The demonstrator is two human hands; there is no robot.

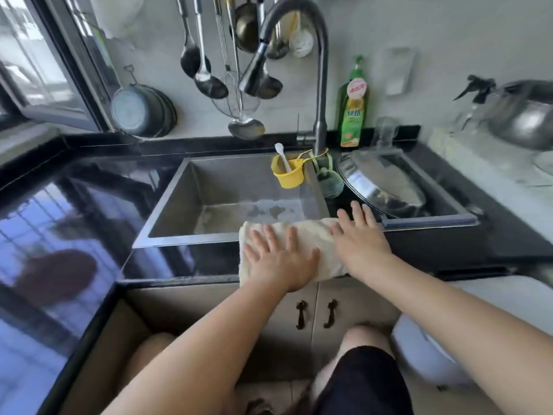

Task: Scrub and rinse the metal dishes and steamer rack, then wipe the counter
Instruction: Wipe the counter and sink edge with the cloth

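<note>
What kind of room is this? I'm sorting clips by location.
Most likely a home kitchen: a steel sink under a faucet, ladles hanging on the wall, and dish soap on the black counter.

head | worn on person, faces forward and down | close over sink [167, 205] and counter [74, 205]

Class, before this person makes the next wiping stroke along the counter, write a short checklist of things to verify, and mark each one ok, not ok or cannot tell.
1. Both hands flat on the cloth: left hand and right hand pressing it: ok.
2. Cloth on the sink's front edge: ok.
3. Faucet off, no stream visible: ok.
4. Sink emptied of dishes: ok.
5. Metal dish set aside to the right: ok.
6. Cloth damp enough: cannot tell.
</note>
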